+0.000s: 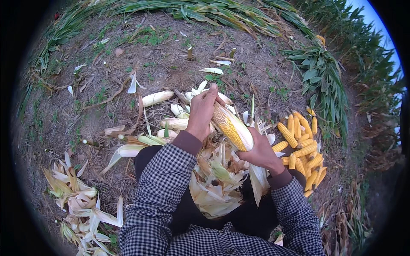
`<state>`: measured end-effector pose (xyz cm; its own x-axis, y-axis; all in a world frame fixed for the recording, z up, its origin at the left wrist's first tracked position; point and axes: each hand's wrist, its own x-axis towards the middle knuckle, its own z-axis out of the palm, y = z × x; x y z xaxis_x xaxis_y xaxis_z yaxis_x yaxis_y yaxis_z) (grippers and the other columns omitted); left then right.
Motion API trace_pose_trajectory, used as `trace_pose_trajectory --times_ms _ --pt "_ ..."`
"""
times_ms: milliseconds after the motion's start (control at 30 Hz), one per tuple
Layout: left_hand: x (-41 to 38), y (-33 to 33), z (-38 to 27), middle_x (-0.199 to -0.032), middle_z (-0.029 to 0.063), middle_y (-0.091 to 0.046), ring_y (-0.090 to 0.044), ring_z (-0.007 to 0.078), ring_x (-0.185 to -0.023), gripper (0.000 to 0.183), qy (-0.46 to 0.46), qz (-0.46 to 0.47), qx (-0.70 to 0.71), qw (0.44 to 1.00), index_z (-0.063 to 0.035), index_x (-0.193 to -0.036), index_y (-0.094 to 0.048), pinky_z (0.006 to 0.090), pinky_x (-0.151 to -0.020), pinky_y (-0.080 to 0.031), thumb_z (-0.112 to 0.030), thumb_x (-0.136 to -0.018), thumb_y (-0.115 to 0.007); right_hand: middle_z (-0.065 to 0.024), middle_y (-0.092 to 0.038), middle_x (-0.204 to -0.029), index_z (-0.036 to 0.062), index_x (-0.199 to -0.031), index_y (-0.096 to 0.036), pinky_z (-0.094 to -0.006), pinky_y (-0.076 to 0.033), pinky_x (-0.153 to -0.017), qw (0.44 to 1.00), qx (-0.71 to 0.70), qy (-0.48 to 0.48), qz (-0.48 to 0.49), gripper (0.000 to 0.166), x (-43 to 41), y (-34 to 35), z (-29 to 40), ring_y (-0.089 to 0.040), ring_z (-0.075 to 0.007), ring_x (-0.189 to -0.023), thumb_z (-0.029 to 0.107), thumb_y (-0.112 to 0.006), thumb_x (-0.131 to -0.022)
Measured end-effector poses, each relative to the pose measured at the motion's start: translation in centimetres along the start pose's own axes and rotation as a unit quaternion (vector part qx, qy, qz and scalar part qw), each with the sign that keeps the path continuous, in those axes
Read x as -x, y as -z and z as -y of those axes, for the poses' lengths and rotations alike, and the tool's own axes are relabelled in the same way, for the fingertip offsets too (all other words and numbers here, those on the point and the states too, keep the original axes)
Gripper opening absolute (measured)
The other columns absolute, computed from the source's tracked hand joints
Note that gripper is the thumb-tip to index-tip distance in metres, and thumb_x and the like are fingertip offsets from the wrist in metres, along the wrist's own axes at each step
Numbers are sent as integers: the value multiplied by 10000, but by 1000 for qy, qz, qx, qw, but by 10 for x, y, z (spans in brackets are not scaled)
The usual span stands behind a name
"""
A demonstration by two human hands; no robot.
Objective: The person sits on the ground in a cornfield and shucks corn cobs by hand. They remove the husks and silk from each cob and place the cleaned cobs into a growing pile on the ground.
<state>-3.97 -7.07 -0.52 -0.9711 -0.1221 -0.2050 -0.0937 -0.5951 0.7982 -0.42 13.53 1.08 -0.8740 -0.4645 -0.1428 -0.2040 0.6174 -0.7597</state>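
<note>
A partly husked ear of corn (231, 128) slants between my two hands, its yellow kernels bare along one side and paler towards the far tip. My left hand (204, 112) grips that tip with the thumb pointing up. Around the near end, my right hand (262, 149) holds the ear together with its pale husk, which hangs down (258, 184) below the fingers. Between my knees lies a heap of stripped husks (217, 185). Just beyond my left hand, several unhusked ears (174, 123) rest on the ground.
Bare yellow cobs (304, 153) are piled beside my right knee. More loose husks (80, 208) lie at the lower left. Short cut stalks (190, 53) stick up from the soil. Cut green corn stalks (205, 11) lie across the far side, and standing corn (362, 48) rises at right.
</note>
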Motion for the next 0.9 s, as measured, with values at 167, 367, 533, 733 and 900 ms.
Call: trace_pose_trajectory --times_ms 167,367,533,733,900 --pt "3 -4 -3 -1010 58 -582 -561 103 -897 436 -216 43 -365 905 16 -1202 -497 249 -782 -483 -215 -881 -680 -146 -636 -978 -30 -1163 -521 -328 -488 -806 997 -44 -39 -44 632 -3 5 -2 -624 -226 -893 179 -761 -617" --pt "4 2 -16 -999 50 -641 -609 121 -907 374 -53 103 -80 990 6 -1220 -544 260 -765 -515 -212 -924 -613 -125 -625 -1078 -23 -1226 -507 -319 -464 -871 992 -125 -4 -21 691 2 6 -22 -602 -202 -964 177 -775 -621" --pt "8 7 -12 -1001 41 -666 -628 101 -866 294 0 154 16 988 -13 -1130 -617 255 -712 -534 -244 -956 -565 -84 -589 -1190 -14 -1319 -453 -288 -419 -952 947 -307 -42 85 759 7 11 -14 -547 -164 -1080 170 -770 -655" --pt "22 -10 -11 -815 28 -673 -629 100 -679 207 -8 69 59 996 -12 -1004 -651 246 -617 -515 -192 -946 -568 -76 -609 -1082 -27 -1300 -457 -261 -457 -856 899 -395 -81 170 736 14 8 -18 -573 -128 -964 136 -752 -645" --pt "15 -10 6 -799 36 -664 -620 95 -640 174 30 26 -11 999 -15 -963 -647 229 -531 -492 -112 -955 -503 -66 -603 -893 -31 -1239 -477 -224 -469 -617 870 -457 -72 171 652 15 1 -17 -575 -105 -707 128 -723 -657"
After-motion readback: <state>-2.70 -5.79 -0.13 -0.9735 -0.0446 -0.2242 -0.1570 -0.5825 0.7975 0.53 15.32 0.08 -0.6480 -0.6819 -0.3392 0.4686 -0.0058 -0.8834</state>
